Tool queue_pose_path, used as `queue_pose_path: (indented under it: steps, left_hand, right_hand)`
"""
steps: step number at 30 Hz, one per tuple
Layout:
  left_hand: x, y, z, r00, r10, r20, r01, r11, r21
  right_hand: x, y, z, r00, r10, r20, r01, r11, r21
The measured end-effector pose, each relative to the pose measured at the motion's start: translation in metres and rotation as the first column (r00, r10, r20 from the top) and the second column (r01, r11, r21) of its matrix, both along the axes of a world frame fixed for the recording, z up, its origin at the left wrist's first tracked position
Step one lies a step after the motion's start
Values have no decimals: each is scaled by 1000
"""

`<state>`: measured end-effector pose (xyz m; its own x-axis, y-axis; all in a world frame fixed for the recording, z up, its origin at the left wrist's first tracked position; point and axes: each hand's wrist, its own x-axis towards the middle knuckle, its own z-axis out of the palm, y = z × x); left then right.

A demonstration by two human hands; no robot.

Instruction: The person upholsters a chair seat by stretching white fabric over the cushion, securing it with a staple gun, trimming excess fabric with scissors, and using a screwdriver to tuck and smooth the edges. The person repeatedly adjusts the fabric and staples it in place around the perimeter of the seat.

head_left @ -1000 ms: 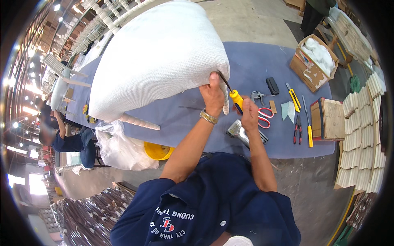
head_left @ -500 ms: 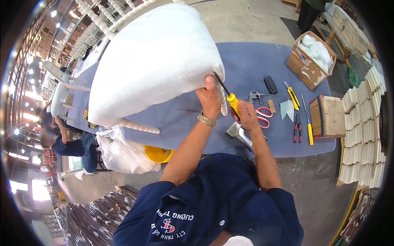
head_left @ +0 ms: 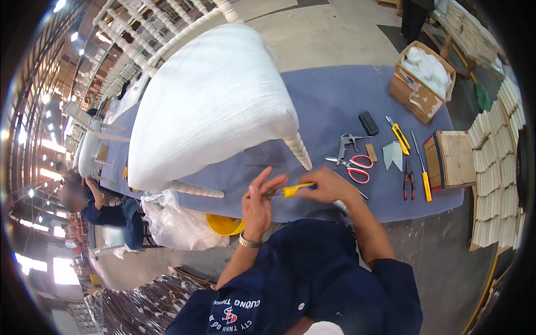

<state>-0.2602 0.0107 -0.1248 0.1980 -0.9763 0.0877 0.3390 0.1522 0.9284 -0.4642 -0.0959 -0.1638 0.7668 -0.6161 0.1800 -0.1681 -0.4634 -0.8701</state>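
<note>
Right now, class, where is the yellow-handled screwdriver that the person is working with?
In the head view, the yellow-handled screwdriver lies crosswise low in the middle, gripped by the right hand, its tip at the left hand, just below the white upholstered chair.

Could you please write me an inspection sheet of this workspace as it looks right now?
Surface: table covered in blue-grey cloth.
Job's things: yellow-handled screwdriver; white upholstered chair lying on the table.
Clutter: red scissors, pliers, yellow knife, metal air gun, cardboard box, wooden panel.
Grippers: right hand grips the screwdriver handle; left hand pinches its shaft.
Cables: nothing seen.
Surroundings: stacked white chairs; another person seated at left; plastic bag under the table.
</note>
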Motion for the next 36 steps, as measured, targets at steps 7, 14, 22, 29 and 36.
queue_pose_path:
  steps: [7, 14, 22, 29, 36]
  left_hand:
    - [161, 152, -139, 894, 46, 446, -276, 839, 468]
    - [105, 43, 94, 204, -409, 889, 101, 912, 397]
    - [-20, -163, 221, -459, 348, 817, 735, 665, 131]
    - [15, -205, 222, -325, -42, 945, 815, 494, 302]
    - [-18, -185, 214, -569, 201, 798, 736, 556, 385]
  right_hand:
    - [-54, 61, -63, 837, -547, 4, 525, 806, 273]
    - [-169, 28, -150, 191, -908, -372, 957, 257, -135]
    - [-166, 11, -197, 48, -936, -350, 901, 192, -390]
    - [-140, 24, -182, -82, -996, 30, 930, -87, -357]
    - [92, 27, -113, 834, -532, 143, 545, 836, -65]
